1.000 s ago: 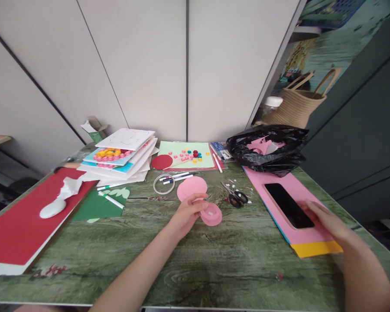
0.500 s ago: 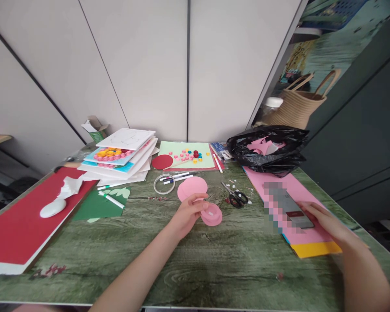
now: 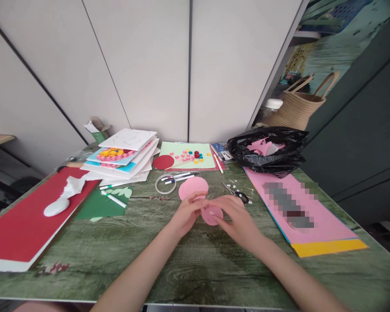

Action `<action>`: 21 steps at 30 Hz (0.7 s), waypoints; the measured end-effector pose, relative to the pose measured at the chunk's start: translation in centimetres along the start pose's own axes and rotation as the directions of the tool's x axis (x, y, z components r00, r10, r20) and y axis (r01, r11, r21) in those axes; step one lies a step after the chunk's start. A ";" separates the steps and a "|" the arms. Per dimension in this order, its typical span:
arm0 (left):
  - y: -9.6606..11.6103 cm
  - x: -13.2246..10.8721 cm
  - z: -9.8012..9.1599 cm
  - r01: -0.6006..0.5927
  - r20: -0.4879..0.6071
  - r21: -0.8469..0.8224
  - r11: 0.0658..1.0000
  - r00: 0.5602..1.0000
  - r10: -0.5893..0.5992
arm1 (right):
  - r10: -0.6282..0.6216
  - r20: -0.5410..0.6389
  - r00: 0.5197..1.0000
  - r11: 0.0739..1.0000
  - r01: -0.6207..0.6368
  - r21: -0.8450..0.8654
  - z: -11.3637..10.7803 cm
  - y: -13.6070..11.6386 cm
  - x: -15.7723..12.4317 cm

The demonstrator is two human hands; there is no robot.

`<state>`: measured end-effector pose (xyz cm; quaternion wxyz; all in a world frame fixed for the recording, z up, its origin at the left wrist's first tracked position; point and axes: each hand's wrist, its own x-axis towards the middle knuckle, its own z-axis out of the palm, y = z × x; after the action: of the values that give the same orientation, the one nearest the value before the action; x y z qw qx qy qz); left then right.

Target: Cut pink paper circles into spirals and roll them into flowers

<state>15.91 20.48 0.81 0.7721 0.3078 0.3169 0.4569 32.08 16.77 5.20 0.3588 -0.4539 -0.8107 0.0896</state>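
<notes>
Over the middle of the table, my left hand (image 3: 189, 212) pinches the edge of a small pink paper circle (image 3: 208, 215). A small white patch shows near its centre. My right hand (image 3: 238, 219) has its thumb and fingers at the circle's right side, gripping its edge. The fingers partly cover the paper. Just behind my left hand lie overlapping pink paper discs (image 3: 195, 186) on the table. Black-handled scissors (image 3: 240, 196) rest right behind my right hand, with small white scraps around them.
A phone (image 3: 289, 206), blurred out, lies on pink sheets (image 3: 331, 221) at right. Behind stands a black plastic bag (image 3: 269, 162) with pink scraps. Tape (image 3: 156, 186), pens, a green sheet (image 3: 100, 207), stacked pictures (image 3: 126, 141) and a red board (image 3: 16, 225) are further left.
My right hand has left the phone and moved left to the pink paper circle. My left hand keeps its hold in nearly the same place.
</notes>
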 end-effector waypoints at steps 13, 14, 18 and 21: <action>0.0 0.1 -0.2 -0.014 0.019 0.048 0.999 1.000 0.013 | 0.075 -0.134 0.988 0.997 -0.076 0.001 4.5 1.6 0.1; 0.0 0.1 -0.2 -0.022 0.021 0.072 0.997 1.000 0.021 | 0.072 -0.130 0.989 0.997 -0.072 0.007 4.4 1.7 0.0; 0.0 0.1 -0.1 -0.060 0.037 0.131 0.990 0.998 0.056 | 0.081 -0.141 0.987 0.997 -0.078 0.025 4.3 1.9 -0.1; -0.1 0.1 -0.1 -0.072 0.073 0.140 0.988 0.995 0.062 | 0.103 -0.132 0.986 0.994 -0.099 0.034 4.3 2.0 -0.1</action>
<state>15.92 20.55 0.67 0.7429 0.3880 0.3114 0.4479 30.64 18.56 1.09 0.4135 -0.4945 -0.7594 0.0884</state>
